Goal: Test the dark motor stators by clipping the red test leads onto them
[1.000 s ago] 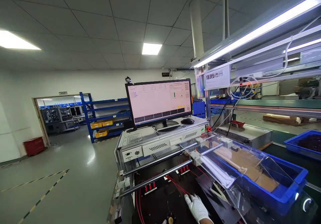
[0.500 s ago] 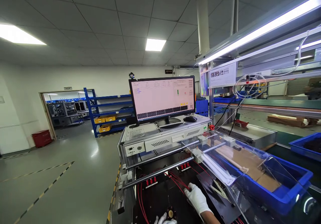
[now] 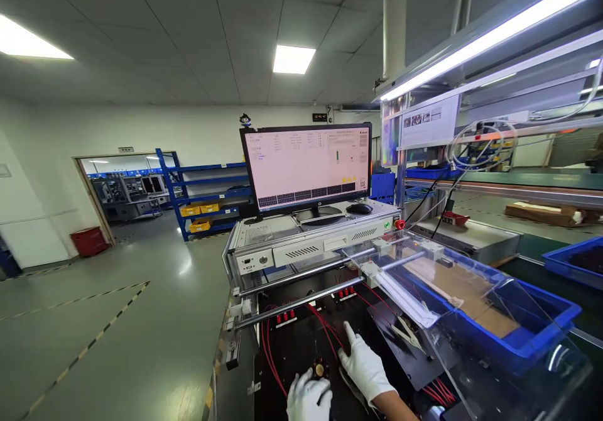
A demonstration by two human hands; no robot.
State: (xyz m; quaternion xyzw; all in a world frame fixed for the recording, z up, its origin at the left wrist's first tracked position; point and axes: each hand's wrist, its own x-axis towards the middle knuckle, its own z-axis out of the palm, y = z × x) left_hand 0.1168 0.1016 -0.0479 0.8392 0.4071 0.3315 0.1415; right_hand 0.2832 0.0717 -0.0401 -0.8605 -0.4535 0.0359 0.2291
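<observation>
My left hand (image 3: 308,399), in a white glove, is low in the view with its fingers curled beside a small round part (image 3: 320,368) with a brass-coloured centre and dark rim. What those fingers grip is hidden. To the right, my gloved right hand (image 3: 366,366) hovers over the black work surface (image 3: 277,361), index finger stretched forward and thumb apart, with nothing visible in it. Thin red wires (image 3: 325,322) run close to its fingertips. Red terminals (image 3: 285,316) sit in a row near the back left of the surface, and more red terminals (image 3: 346,292) are farther right.
Two metal rails (image 3: 301,303) cross above the work surface. A clear plastic cover (image 3: 452,339) slopes over the right side, near a blue bin (image 3: 541,345). Light-handled pliers (image 3: 407,333) lie on a dark plate. A monitor (image 3: 308,166) stands on the machine housing behind.
My right hand has drawn away from the red wires, its index finger now extended. My left hand has come farther into view beside the round part. The camera has tilted slightly down.
</observation>
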